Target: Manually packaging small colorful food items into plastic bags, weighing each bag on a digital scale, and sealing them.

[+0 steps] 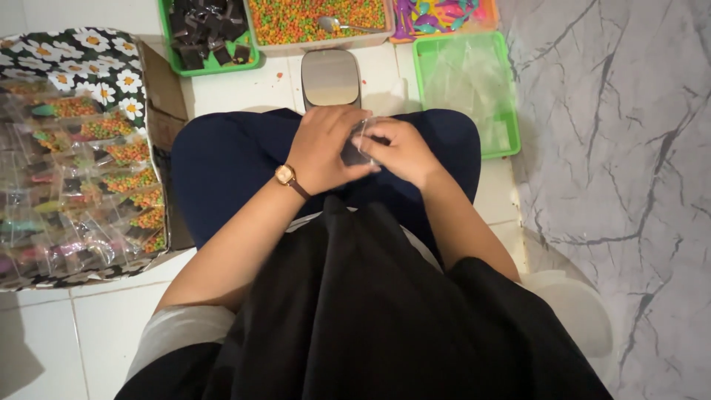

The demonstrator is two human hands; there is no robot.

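Over my lap, both hands meet on a small clear plastic bag (361,143) with something dark inside. My left hand (326,148), a gold watch on its wrist, grips the bag from the left. From the right, my right hand (400,150) pinches the bag's top edge. My knees in dark blue cloth (222,167) lie under the hands. Just beyond them on the floor stands a small scale with a shiny metal plate (330,77).
A flower-printed box (81,63) at left holds several filled clear bags (89,185). At the top stand a green tray of dark pieces (209,33), a tray of small coloured candies (296,18) with a spoon, bright plastic toys (437,16) and a green tray of clear bags (466,85).
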